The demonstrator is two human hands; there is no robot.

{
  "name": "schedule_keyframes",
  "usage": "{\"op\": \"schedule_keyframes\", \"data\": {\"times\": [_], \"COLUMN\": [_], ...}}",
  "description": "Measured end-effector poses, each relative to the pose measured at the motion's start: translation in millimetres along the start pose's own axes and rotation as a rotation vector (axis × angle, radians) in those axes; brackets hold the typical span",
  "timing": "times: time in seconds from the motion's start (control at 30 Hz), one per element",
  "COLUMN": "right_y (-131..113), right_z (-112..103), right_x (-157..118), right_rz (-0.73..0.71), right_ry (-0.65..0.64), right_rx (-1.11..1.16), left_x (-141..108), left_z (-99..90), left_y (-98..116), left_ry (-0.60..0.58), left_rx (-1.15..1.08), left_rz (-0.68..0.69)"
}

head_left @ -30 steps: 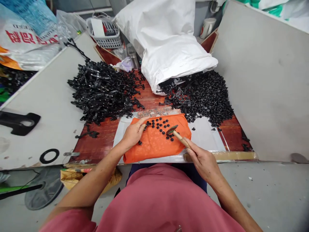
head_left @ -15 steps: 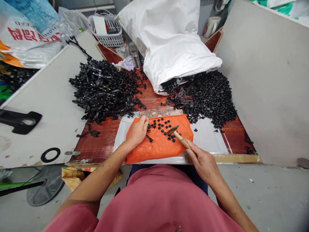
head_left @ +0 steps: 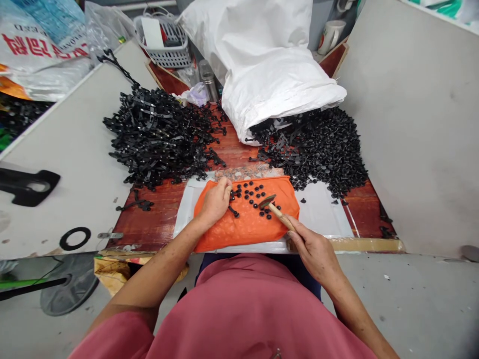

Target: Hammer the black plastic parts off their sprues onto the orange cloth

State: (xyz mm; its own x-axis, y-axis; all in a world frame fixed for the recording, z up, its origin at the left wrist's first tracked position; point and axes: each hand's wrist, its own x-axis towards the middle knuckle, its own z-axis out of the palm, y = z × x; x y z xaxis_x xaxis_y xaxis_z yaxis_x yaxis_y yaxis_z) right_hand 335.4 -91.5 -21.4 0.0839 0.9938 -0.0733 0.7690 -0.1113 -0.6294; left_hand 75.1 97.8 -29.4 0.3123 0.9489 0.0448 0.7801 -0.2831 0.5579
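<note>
My left hand point(head_left: 217, 200) rests at the left of an orange cloth pad point(head_left: 239, 230), its fingers closed on a small black plastic strip with rounded ends point(head_left: 234, 212). Part of that strip is hidden beneath the hand. Several round black plastic buttons point(head_left: 251, 202) lie spread on the pad between the hands. In my right hand point(head_left: 316, 253) is a small hammer point(head_left: 278, 213), gripped by its wooden handle. Its dark head hovers at or just above the buttons; contact cannot be made out.
Black strips form a large pile point(head_left: 157, 134) at the left. Small black parts make another pile point(head_left: 329, 149) at the right, by the mouth of a white sack point(head_left: 277, 75). Grey panels point(head_left: 411, 114) flank the red-brown table point(head_left: 235, 152). A basket point(head_left: 168, 56) and steel flask point(head_left: 208, 82) stand behind.
The view has shifted slightly. My left hand and the black strip have moved a little on the pad; the hammer stays at nearly the same spot.
</note>
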Motion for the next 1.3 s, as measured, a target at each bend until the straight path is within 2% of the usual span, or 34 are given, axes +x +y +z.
{"op": "schedule_keyframes", "data": {"times": [0.13, 0.47, 0.6, 0.7, 0.8, 0.93, 1.1, 1.23, 1.3], "right_y": [0, -5, -20, -37, -52, -60, -61, -60, -59], "right_z": [1, -3, -12, -15, -9, 3, 4, 5, 7], "right_x": [1, 3, 16, 30, 45, 56, 56, 56, 57], "right_rz": [-0.005, -0.022, -0.092, -0.169, -0.191, -0.165, -0.208, -0.168, -0.180], "right_ry": [0.009, -0.007, 0.006, 0.061, 0.072, -0.048, 0.062, -0.035, -0.017], "right_rx": [-0.022, -0.059, -0.194, -0.252, -0.280, -0.439, -0.407, -0.518, -0.506], "left_x": [1, -2, -4, -5, -6, -6, -6, -5, -4], "left_z": [0.5, 0.2, 0.0, 0.4, 1.0, 1.9, 3.9, 5.1, 4.6], "left_y": [-1, 6, 11, 14, 15, 14, 11, 10, 10], "left_ry": [0.011, -0.053, -0.062, -0.080, -0.091, -0.100, -0.102, -0.110, -0.114], "left_rx": [-0.025, 0.167, 0.273, 0.308, 0.281, 0.254, 0.240, 0.252, 0.255], "left_rz": [0.010, -0.052, -0.078, -0.105, -0.120, -0.117, -0.119, -0.121, -0.124]}}
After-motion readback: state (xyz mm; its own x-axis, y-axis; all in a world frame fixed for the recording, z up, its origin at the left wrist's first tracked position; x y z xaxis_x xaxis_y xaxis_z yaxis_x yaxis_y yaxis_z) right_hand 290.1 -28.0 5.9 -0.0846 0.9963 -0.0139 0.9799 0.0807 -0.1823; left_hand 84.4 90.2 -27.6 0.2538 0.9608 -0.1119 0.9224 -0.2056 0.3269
